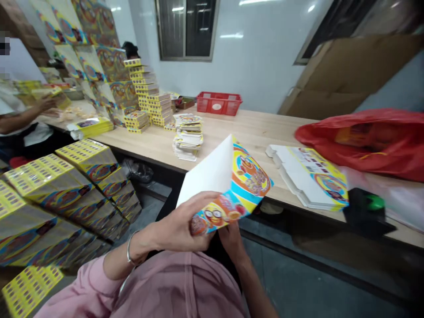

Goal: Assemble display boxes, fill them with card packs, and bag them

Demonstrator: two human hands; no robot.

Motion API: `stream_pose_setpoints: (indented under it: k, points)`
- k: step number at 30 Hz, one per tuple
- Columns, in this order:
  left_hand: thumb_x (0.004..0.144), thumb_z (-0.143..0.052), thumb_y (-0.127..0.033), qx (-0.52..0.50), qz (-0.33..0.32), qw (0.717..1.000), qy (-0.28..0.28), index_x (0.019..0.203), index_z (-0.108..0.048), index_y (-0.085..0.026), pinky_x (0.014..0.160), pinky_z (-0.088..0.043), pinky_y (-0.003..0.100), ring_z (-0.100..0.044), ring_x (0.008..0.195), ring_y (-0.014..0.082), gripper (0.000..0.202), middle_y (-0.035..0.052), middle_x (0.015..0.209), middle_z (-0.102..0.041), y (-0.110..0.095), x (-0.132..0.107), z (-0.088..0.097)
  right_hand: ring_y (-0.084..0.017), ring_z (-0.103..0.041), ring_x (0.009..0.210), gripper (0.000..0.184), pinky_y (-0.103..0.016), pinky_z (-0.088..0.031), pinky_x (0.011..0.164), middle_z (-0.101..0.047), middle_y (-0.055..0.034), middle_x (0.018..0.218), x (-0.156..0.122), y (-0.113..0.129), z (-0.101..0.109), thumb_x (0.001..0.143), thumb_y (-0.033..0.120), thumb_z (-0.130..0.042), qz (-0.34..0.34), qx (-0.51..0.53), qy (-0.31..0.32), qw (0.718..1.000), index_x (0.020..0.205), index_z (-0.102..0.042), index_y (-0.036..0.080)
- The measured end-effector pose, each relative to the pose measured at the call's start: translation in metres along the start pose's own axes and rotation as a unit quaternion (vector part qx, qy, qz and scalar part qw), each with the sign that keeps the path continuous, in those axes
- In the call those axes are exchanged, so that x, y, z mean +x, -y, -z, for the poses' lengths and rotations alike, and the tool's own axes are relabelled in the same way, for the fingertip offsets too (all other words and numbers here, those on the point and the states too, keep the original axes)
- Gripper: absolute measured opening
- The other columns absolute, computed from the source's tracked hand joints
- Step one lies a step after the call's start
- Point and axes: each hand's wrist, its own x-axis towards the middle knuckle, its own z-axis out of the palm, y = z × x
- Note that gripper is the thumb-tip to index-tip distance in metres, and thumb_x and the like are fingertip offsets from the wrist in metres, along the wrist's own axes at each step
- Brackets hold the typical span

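Note:
A colourful printed cardboard box, with a white inside and a cartoon face on its side, is held in front of my body, partly folded and tilted. My left hand grips its near left side, thumb on top and fingers curled under the edge. Below the box, my right hand is closed against its underside; the box hides part of its fingers. On the table to the right lies a stack of flat printed cartons.
Small cartons are piled on the wooden table, near a red basket. A red plastic bag and a black tape dispenser are at the right. Packed boxes stand on my left. Another person's arm is at far left.

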Motion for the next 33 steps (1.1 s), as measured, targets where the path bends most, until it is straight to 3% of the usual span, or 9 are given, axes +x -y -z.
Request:
stream_pose_setpoints:
  k: [4, 8, 11, 14, 16, 19, 23, 27, 33]
  points:
    - [0.086, -0.049, -0.007, 0.240, -0.142, 0.951, 0.138, 0.147, -0.043, -0.022, 0.114, -0.036, 0.048, -0.048, 0.136, 0.0301, 0.063, 0.0140, 0.152, -0.046, 0.023, 0.084, -0.029, -0.033, -0.059, 0.121, 0.056, -0.054, -0.049, 0.102, -0.057, -0.0193, 0.135, 0.044, -0.030, 0.034, 0.091, 0.050, -0.052, 0.006, -0.072, -0.124, 0.990, 0.136, -0.048, 0.016]
    - [0.086, -0.048, -0.004, 0.398, -0.137, 0.886, 0.197, 0.139, -0.049, -0.016, 0.109, -0.036, 0.057, -0.050, 0.134, 0.0337, 0.055, 0.0188, 0.150, -0.047, 0.106, 0.165, -0.057, -0.029, -0.059, 0.122, 0.048, -0.053, -0.052, 0.100, -0.056, -0.0193, 0.136, 0.056, -0.039, 0.069, 0.095, 0.041, -0.050, 0.058, -0.144, -0.215, 0.964, 0.135, -0.051, 0.015]
    - [0.089, -0.056, -0.013, 0.367, -0.097, 0.895, 0.235, 0.135, -0.054, -0.019, 0.109, -0.036, 0.056, -0.051, 0.133, 0.0319, 0.047, 0.0178, 0.146, -0.052, 0.156, 0.200, -0.064, -0.027, -0.056, 0.127, 0.042, -0.054, -0.048, 0.106, -0.059, -0.0154, 0.135, 0.064, -0.034, 0.089, 0.098, 0.032, -0.047, 0.130, -0.237, -0.199, 0.942, 0.137, -0.053, 0.019]
    - [0.090, -0.062, -0.030, 0.254, -0.075, 0.936, 0.231, 0.134, -0.055, -0.024, 0.111, -0.038, 0.047, -0.053, 0.131, 0.0266, 0.045, 0.0135, 0.141, -0.055, 0.176, 0.222, -0.058, -0.027, -0.045, 0.139, 0.044, -0.055, -0.041, 0.112, -0.056, -0.0126, 0.143, 0.085, -0.029, 0.102, 0.099, 0.028, -0.045, 0.177, -0.305, -0.140, 0.925, 0.143, -0.049, 0.020]
    - [0.093, -0.056, -0.027, 0.244, -0.051, 0.952, 0.175, 0.131, -0.057, -0.021, 0.109, -0.041, 0.041, -0.057, 0.124, 0.0240, 0.038, 0.0137, 0.133, -0.058, 0.181, 0.235, -0.046, -0.028, -0.040, 0.143, 0.043, -0.056, -0.039, 0.114, -0.054, -0.0121, 0.145, 0.104, -0.029, 0.106, 0.100, 0.028, -0.044, 0.187, -0.331, -0.112, 0.918, 0.142, -0.050, 0.019]
    - [0.091, -0.054, -0.016, 0.340, 0.017, 0.932, 0.123, 0.121, -0.062, -0.014, 0.105, -0.043, 0.044, -0.058, 0.118, 0.0270, 0.031, 0.0162, 0.123, -0.059, 0.191, 0.251, -0.021, -0.029, -0.043, 0.141, 0.039, -0.055, -0.039, 0.114, -0.058, -0.0132, 0.141, 0.133, -0.032, 0.109, 0.101, 0.028, -0.043, 0.194, -0.351, -0.078, 0.913, 0.136, -0.056, 0.016]
    - [0.078, -0.064, -0.008, 0.371, 0.077, 0.909, 0.176, 0.116, -0.065, -0.014, 0.092, -0.050, 0.034, -0.065, 0.100, 0.0243, 0.039, 0.0125, 0.111, -0.064, 0.211, 0.261, 0.006, -0.028, -0.053, 0.132, 0.037, -0.052, -0.043, 0.111, -0.066, -0.0132, 0.131, 0.173, -0.037, 0.116, 0.102, 0.024, -0.038, 0.204, -0.348, -0.003, 0.915, 0.127, -0.063, 0.015]
    - [0.073, -0.061, -0.002, 0.378, 0.111, 0.895, 0.211, 0.107, -0.072, -0.014, 0.080, -0.050, 0.028, -0.067, 0.087, 0.0221, 0.037, 0.0102, 0.096, -0.071, 0.224, 0.266, 0.010, -0.026, -0.064, 0.118, 0.033, -0.048, -0.048, 0.107, -0.071, -0.0129, 0.121, 0.216, -0.038, 0.117, 0.099, 0.024, -0.043, 0.187, -0.336, 0.088, 0.919, 0.117, -0.069, 0.016]
    - [0.075, -0.056, -0.002, 0.393, 0.125, 0.883, 0.224, 0.086, -0.076, -0.014, 0.076, -0.047, 0.027, -0.068, 0.082, 0.0214, 0.025, 0.0098, 0.085, -0.074, 0.226, 0.269, 0.008, -0.025, -0.069, 0.106, 0.025, -0.041, -0.055, 0.094, -0.075, -0.0078, 0.112, 0.252, -0.043, 0.090, 0.089, 0.021, -0.061, 0.165, -0.311, 0.217, 0.910, 0.112, -0.070, 0.022]
